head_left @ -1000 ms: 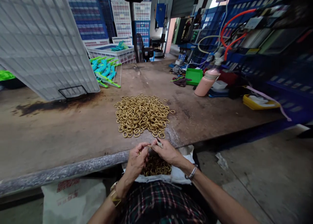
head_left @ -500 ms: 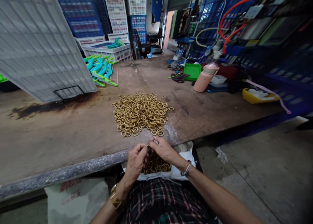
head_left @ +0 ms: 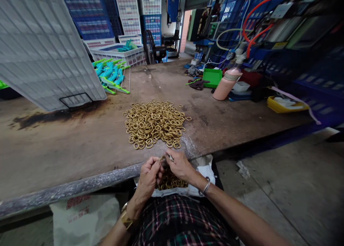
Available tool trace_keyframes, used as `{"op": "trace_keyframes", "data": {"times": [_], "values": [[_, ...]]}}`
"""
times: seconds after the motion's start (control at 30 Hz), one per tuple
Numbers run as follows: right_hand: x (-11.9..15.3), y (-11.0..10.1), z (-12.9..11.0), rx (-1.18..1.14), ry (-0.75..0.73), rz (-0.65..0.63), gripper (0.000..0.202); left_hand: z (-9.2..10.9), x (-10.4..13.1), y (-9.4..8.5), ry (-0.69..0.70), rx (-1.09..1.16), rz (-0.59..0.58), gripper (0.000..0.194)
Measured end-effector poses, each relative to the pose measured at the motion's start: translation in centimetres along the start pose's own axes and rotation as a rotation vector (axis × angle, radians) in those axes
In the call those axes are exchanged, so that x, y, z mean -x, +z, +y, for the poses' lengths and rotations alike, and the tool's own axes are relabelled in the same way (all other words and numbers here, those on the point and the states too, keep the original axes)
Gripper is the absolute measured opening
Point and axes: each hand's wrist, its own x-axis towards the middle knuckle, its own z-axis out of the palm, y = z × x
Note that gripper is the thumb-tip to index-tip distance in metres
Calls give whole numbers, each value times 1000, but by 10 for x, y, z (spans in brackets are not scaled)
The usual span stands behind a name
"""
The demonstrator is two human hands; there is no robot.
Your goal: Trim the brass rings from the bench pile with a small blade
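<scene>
My left hand (head_left: 148, 175) pinches a brass-coloured ring (head_left: 162, 158) between thumb and fingers, just past the table's front edge. Closed around a small metal tool (head_left: 170, 157) is my right hand (head_left: 182, 166), close beside the ring; the tool's kind is mostly hidden by the fingers. Below both hands, more rings (head_left: 174, 183) lie in a white sack (head_left: 208, 169) at my lap. On the table (head_left: 94, 145) ahead, a heap of the same rings (head_left: 154, 126) is spread out, with a few loose ones at its edge.
A big white crate (head_left: 51, 52) leans at the left, near blue-green hangers (head_left: 113, 76). At the right stand a pink bottle (head_left: 225, 86), a green tray (head_left: 212, 77) and a yellow tray (head_left: 286, 105). A printed white bag (head_left: 86, 217) is under the table.
My fingers have shifted slightly, and a small gap now shows between the two hands at the ring. The heap on the table is the same.
</scene>
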Motion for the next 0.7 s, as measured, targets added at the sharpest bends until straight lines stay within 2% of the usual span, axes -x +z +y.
{"op": "trace_keyframes", "data": {"times": [0.2,0.5,0.7], "values": [[6,3,-5,279,-72,-160,20,1,-1,0,32,-99,45,35],[7,5,-6,356,-69,-239,24,3,2,2,173,-267,94,30],[10,9,-10,430,5,-219,22,4,4,2,121,-225,78,31]]}}
